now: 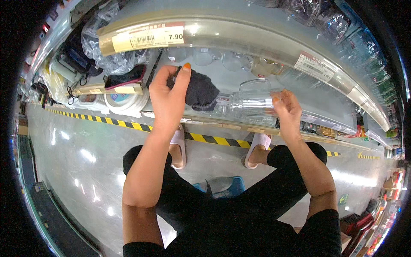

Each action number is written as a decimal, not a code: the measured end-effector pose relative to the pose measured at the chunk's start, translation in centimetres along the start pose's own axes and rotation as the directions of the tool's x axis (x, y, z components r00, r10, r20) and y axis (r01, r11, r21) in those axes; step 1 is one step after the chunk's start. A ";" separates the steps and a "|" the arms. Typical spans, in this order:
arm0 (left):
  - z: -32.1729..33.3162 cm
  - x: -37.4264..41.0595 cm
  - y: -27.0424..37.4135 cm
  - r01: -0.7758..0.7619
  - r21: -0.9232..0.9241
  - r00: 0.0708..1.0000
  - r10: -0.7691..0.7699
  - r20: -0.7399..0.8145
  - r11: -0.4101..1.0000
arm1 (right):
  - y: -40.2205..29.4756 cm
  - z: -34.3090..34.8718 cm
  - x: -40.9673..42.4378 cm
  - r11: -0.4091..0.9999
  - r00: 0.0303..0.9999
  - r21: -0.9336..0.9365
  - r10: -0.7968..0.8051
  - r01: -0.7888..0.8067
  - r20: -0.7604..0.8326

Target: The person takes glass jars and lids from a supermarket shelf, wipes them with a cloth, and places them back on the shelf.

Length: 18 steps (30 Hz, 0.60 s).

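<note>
My left hand [173,86] grips a bunched dark cloth [201,90] between thumb and fingers, above the lower store shelf. To the right, my right hand [285,106] is bent around the end of a clear glass mug [252,102], which lies on its side; the fingertips are slightly blurred. The mug's handle points towards the shelf's back. Behind the cloth stand more clear glass mugs [236,61] and an amber-tinted one [265,68].
An upper shelf edge [231,35] with price labels curves above my hands. On the left are a phone [125,77], plastic-wrapped goods [109,41] and white round containers [123,101]. Yellow-black floor tape [218,140] runs below the shelf, by my slippers.
</note>
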<state>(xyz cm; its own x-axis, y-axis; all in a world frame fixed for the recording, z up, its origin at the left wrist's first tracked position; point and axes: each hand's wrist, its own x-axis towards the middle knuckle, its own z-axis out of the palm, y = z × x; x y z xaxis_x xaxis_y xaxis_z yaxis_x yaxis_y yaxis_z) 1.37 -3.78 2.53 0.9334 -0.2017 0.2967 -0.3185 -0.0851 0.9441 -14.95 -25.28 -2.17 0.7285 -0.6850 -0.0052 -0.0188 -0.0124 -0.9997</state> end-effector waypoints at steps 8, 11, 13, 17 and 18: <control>0.3 -0.4 -0.3 0.005 0.068 0.999 -0.007 0.034 0.998 | -1.2 0.0 2.1 0.612 0.897 -0.697 -0.429 0.373 0.103; 1.0 -0.6 0.3 -0.001 0.082 0.998 -0.004 0.056 0.997 | -1.9 -1.2 3.6 0.687 0.931 -0.691 -0.359 0.223 -0.057; 1.2 -0.7 0.2 0.035 0.053 0.996 -0.039 0.080 0.998 | -1.7 -2.3 4.7 0.693 0.933 -0.705 -0.335 0.149 -0.131; 1.7 -1.0 0.6 0.041 0.065 0.993 -0.048 0.111 0.997 | -2.1 -4.1 5.8 0.755 0.953 -0.655 -0.183 -0.021 -0.242; 1.8 -1.0 0.6 0.034 0.053 0.992 -0.041 0.121 0.998 | -2.3 -4.6 5.9 0.756 0.955 -0.649 -0.117 -0.092 -0.271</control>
<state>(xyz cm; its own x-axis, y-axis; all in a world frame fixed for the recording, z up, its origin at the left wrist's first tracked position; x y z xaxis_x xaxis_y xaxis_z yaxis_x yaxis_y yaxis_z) -0.08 -5.34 2.59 0.9186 -0.3151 0.2385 -0.2945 -0.1436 0.9448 -13.74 -32.61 0.25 0.5127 -0.8505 0.1177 -0.5250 -0.4190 -0.7408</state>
